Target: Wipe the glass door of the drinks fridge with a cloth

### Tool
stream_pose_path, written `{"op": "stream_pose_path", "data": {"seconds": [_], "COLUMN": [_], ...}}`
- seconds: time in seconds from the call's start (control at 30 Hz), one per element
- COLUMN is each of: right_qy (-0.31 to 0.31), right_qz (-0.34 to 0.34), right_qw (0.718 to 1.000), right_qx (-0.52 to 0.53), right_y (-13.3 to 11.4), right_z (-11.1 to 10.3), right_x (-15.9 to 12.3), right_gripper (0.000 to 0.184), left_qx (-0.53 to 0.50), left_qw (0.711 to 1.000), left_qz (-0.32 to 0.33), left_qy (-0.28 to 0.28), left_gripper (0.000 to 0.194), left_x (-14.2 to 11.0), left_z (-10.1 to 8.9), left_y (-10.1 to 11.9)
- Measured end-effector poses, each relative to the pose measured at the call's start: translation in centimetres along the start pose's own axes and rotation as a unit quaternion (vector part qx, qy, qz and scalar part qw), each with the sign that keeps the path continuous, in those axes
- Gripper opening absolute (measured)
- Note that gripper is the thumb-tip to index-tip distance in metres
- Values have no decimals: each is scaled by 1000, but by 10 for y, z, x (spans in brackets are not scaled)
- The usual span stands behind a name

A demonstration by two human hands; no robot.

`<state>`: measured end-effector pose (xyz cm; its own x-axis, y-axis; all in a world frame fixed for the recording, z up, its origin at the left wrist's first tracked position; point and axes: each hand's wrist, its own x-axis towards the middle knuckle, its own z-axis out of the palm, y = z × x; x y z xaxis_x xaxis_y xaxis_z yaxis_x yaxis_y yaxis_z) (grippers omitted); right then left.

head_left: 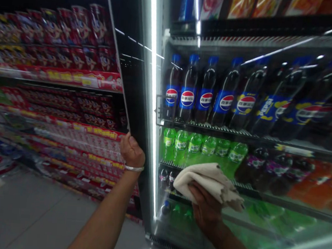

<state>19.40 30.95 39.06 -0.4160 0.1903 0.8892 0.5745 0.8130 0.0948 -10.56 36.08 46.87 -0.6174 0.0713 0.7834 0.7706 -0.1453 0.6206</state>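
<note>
My right hand [206, 210] holds a folded cream cloth [204, 177] up against the glass of a drinks fridge. The cloth is bunched, its ragged end hanging to the right. My left hand [132, 150], with a pale band at the wrist, is closed on the edge of the black side panel [134, 91] left of the lit strip. Its fingertips are partly hidden. Behind the glass, dark cola bottles [188, 91] with blue labels stand on one shelf, and green bottles [181, 143] on the shelf below.
Shelves of red cups [79, 23] and small packs run along the left, edged with a red price strip [57, 75]. Grey floor tiles [40, 218] lie below. A bright light strip [153, 81] borders the glass. Dark and orange bottles [313, 182] stand at the right, behind reflections.
</note>
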Motion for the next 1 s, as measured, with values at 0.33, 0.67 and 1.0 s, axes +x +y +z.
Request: {"op": "stream_pose_path", "data": {"seconds": [0.33,0.67,1.0], "right_qy": [-11,-9,34], "right_qz": [-69,-111,-76], "right_qw": [996,992,996], "right_qx": [59,65,19], "right_y": [-34,-34,-6], "right_z": [29,29,-17], "right_x": [56,104,138], "right_gripper": [42,41,41], "left_qx": [-6,-10,-18], "left_qw": [1000,1000,1000], "left_qz": [16,23,15], "left_qy": [2,5,4], "left_gripper": [47,44,42], "left_x": [-2,-4,-2], "left_z": [1,7,5], "left_y": [-3,-10,-10]}}
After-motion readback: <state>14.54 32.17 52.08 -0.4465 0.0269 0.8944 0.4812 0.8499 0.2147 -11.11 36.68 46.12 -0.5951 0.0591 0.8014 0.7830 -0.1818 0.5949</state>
